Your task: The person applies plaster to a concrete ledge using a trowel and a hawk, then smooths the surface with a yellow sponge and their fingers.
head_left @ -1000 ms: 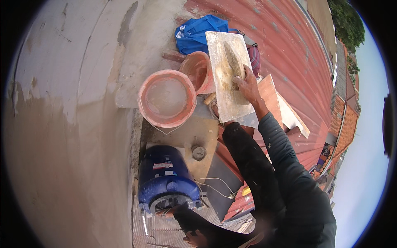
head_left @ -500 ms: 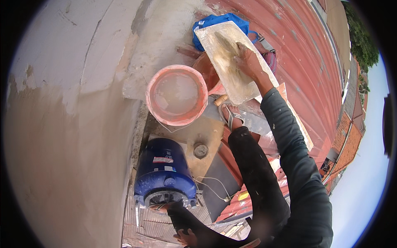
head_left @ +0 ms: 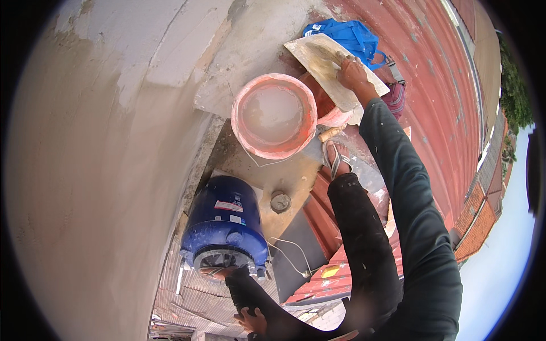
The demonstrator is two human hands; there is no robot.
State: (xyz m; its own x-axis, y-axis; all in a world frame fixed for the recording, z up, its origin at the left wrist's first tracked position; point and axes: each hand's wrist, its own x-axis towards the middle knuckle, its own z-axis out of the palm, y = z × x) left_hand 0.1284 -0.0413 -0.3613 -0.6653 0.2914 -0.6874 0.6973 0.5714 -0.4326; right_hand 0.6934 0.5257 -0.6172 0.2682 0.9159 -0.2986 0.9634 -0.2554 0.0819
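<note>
hands well apart. right hand [head_left: 354, 75] clamped on the handle [head_left: 329, 54] of a flat pale board [head_left: 318, 62], handle side facing the camera; fingertips partly hidden, grip looks firm. board sits upper middle of view, tilted, overlapping the second bucket [head_left: 335, 118]; can't tell if they touch. left hand [head_left: 252, 321] down at the lower edge, fingers spread on the black trouser leg [head_left: 259, 298], nothing seen in it. nearest the board: blue bag [head_left: 344, 35] behind its top edge, maroon bag [head_left: 395, 101] just beside its right corner. left of the board, a reddish bucket [head_left: 245, 139] with wet grey mix [head_left: 273, 113] inside, wire handle hanging over its near side. below the second bucket, a short tan wooden piece [head_left: 331, 133], near the right foot [head_left: 336, 156] in a sandal. left foot [head_left: 216, 273] at the dark round end of a blue drum [head_left: 230, 213]. small grey round tin [head_left: 280, 202] on a brown sheet [head_left: 293, 176] between drum and leg, white cord [head_left: 290, 258] looped lower down, small yellow thing [head_left: 330, 271] near it. wall [head_left: 85, 199] fills the left, brownish below, paler on top. red ridged roof [head_left: 432, 113] on the right.
</note>
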